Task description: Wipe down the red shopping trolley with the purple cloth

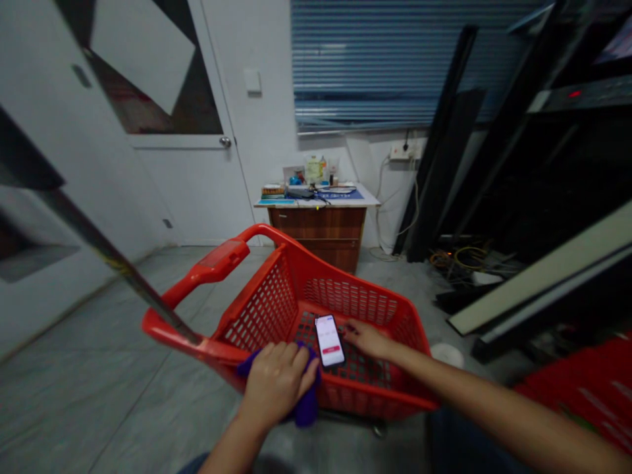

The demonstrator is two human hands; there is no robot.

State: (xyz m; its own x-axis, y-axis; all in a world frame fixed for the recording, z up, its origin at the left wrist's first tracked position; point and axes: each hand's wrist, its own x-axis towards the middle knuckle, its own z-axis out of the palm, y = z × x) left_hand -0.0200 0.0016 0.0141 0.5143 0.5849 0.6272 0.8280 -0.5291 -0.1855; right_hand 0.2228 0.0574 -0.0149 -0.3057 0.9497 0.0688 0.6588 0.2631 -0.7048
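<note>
My left hand point(279, 378) is closed on a purple cloth point(307, 403) at the near rim of a red plastic shopping basket point(353, 288) with a pull handle. Part of the cloth hangs down over the basket's outer side. Inside the basket, a smartphone point(330, 341) shows a lit white screen with a red button. My right hand point(368, 338) reaches over the basket's right side into it, fingers bent beside the phone's right edge. Whether the fingertips grip the phone is unclear.
A grey pole point(123, 266) slants down to the basket's handle side. Behind stands a small wooden cabinet point(316, 227) with bottles and papers on top. Dark panels point(444, 178) and cables point(469, 257) are at the right. A white door point(197, 187) is at the left.
</note>
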